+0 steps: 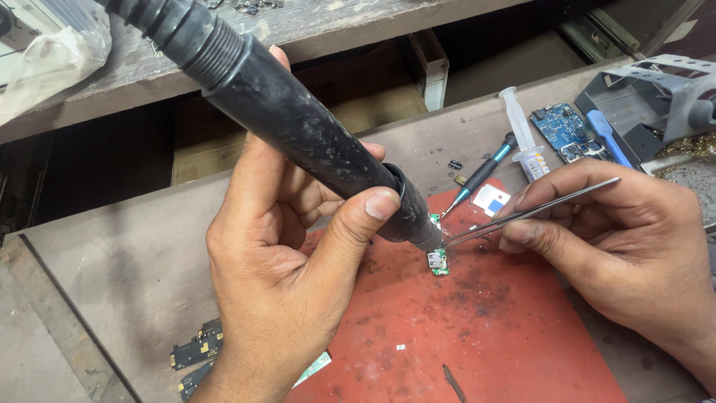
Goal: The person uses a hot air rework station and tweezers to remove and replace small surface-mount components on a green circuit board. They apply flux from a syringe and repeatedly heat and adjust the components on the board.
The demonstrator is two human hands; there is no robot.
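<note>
Left hand (287,246) wraps tight around the black hot-air wand (298,127), nozzle over the small green circuit board (438,260), while right hand (619,239) pinches metal tweezers (522,215) closed at its edge.

Worn plastic, bright steel, scuffed rubber

Matt black hot-air handle (298,127), speckled; smooth shiny metal tweezers (533,213); stained red mat (477,336); rough grey wooden counter (127,276); clear plastic syringe (522,134).
</note>
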